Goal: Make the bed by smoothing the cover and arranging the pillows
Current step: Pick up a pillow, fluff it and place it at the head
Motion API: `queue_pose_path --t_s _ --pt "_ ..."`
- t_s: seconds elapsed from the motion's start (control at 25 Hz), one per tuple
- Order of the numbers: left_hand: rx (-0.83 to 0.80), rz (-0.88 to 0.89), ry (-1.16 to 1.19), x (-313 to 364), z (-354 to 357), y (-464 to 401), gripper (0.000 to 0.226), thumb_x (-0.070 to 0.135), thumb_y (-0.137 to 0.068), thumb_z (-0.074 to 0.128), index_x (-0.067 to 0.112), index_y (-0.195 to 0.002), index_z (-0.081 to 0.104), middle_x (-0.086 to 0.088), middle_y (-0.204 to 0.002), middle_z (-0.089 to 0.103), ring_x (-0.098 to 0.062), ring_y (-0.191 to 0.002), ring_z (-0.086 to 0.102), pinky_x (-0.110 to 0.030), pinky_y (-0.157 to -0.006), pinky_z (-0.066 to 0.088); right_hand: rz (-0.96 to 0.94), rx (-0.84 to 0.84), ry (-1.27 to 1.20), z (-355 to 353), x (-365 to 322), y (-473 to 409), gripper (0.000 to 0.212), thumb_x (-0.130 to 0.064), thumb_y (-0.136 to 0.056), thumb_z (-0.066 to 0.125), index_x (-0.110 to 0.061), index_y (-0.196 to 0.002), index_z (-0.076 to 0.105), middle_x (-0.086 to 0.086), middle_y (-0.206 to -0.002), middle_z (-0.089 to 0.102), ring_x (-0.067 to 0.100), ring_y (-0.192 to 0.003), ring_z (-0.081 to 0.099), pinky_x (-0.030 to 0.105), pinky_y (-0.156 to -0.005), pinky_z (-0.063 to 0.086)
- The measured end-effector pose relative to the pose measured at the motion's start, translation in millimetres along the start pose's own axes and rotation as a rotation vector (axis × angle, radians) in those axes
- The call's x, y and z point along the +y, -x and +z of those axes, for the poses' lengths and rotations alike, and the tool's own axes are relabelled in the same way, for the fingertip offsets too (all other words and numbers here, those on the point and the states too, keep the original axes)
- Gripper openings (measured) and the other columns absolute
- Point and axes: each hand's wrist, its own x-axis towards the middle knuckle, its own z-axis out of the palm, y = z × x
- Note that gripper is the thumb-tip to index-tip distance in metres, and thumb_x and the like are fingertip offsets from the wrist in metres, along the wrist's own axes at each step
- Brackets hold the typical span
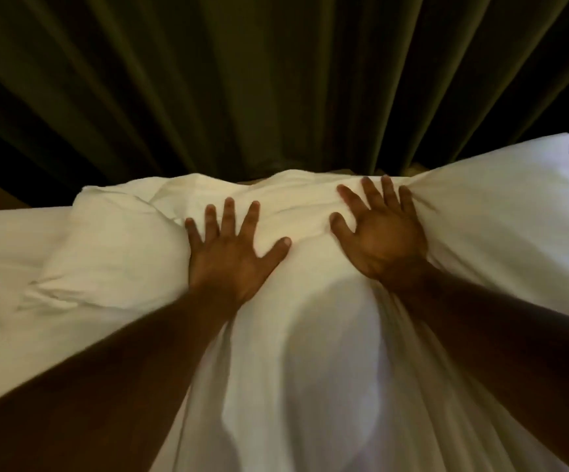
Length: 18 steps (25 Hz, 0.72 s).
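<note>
White cover (310, 386) blurred under spread hands

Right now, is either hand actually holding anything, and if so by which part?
Nothing is held. The left hand and right hand both lie flat, fingers spread, pressing on the white pillow; no grip on it.

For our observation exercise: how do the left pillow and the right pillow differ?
The left pillow lies flat and untouched; the right pillow tilts, one corner raised. The left hand and right hand press between them, the right hand at the right pillow's edge. Both are white.
</note>
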Motion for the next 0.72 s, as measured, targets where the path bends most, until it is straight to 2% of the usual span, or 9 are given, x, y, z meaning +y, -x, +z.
queue_pose_path --t_s 0.08,0.16,0.24,0.36,0.44,0.52,0.6,0.72 --pt "-0.009 -0.018 0.031 -0.2 14.1 -12.5 0.098 0.092 -0.070 -0.011 0.044 -0.155 -0.010 0.000 -0.168 -0.008 -0.029 -0.154 -0.009 -0.061 -0.120 -0.005 0.001 -0.010 -0.001 4.0 -3.4 -34.1 0.075 -0.072 -0.089 0.005 -0.039 -0.153 0.026 0.001 -0.161 0.031 0.028 -0.151 0.019 0.049 -0.124 0.004" --pt "-0.008 0.017 0.043 -1.3 5.7 -30.6 0.098 0.092 -0.072 -0.007 0.041 -0.156 -0.004 0.000 -0.168 -0.001 -0.028 -0.154 -0.006 -0.060 -0.121 -0.005 0.041 -0.034 -0.021 -5.8 -5.0 -56.5 0.074 -0.068 -0.091 0.011 -0.031 -0.142 0.049 0.006 -0.142 0.057 0.029 -0.133 0.046 0.048 -0.120 0.018" --pt "-0.005 0.061 0.053 3.1 -2.8 -46.6 0.093 0.089 -0.077 -0.001 0.039 -0.155 0.009 -0.001 -0.167 0.014 -0.028 -0.154 0.006 -0.059 -0.121 -0.002 0.030 -0.001 -0.043 -10.6 -8.4 -53.8 0.067 -0.064 -0.094 0.020 -0.025 -0.128 0.062 0.006 -0.125 0.067 0.027 -0.116 0.057 0.046 -0.114 0.027" --pt "0.187 0.076 0.092 3.4 2.0 -49.4 0.077 0.077 -0.086 0.017 0.030 -0.142 0.042 -0.004 -0.150 0.045 -0.027 -0.142 0.036 -0.055 -0.123 0.007 -0.041 0.108 -0.163 -8.3 -7.7 -51.4 0.046 -0.055 -0.094 0.038 -0.023 -0.115 0.063 0.004 -0.115 0.066 0.025 -0.109 0.056 0.043 -0.106 0.032" --pt "0.335 0.062 0.101 4.5 3.3 -40.2 0.066 0.066 -0.090 0.029 0.019 -0.125 0.058 -0.011 -0.132 0.058 -0.031 -0.126 0.050 -0.052 -0.122 0.018 -0.084 0.214 -0.211 -8.1 -5.7 -48.5 0.030 -0.051 -0.090 0.046 -0.024 -0.095 0.057 0.000 -0.097 0.058 0.024 -0.098 0.053 0.040 -0.095 0.036" --pt "0.429 0.073 0.086 9.5 2.0 -31.7 0.052 0.054 -0.093 0.036 0.013 -0.108 0.064 -0.015 -0.112 0.064 -0.032 -0.107 0.057 -0.051 -0.112 0.034 -0.125 0.274 -0.275 -9.9 -7.8 -47.9 0.023 -0.047 -0.087 0.049 -0.025 -0.081 0.045 -0.005 -0.085 0.046 0.023 -0.087 0.049 0.037 -0.085 0.033" --pt "0.463 0.104 0.037 17.0 -4.7 -23.0 0.040 0.044 -0.095 0.042 0.012 -0.096 0.066 -0.013 -0.098 0.065 -0.031 -0.093 0.059 -0.046 -0.097 0.045 -0.134 0.316 -0.337 -10.3 -5.7 -45.0 0.024 -0.046 -0.084 0.049 -0.023 -0.078 0.044 -0.004 -0.081 0.045 0.023 -0.083 0.047 0.032 -0.080 0.025" --pt "0.591 0.111 0.011 22.9 -4.9 5.2 0.032 0.039 -0.095 0.046 0.014 -0.086 0.064 -0.010 -0.085 0.064 -0.030 -0.081 0.057 -0.042 -0.082 0.040 -0.164 0.385 -0.368 -8.6 -7.4 -42.8 0.031 -0.044 -0.083 0.051 -0.015 -0.089 0.061 0.006 -0.090 0.055 0.026 -0.088 0.050 0.032 -0.079 0.028"
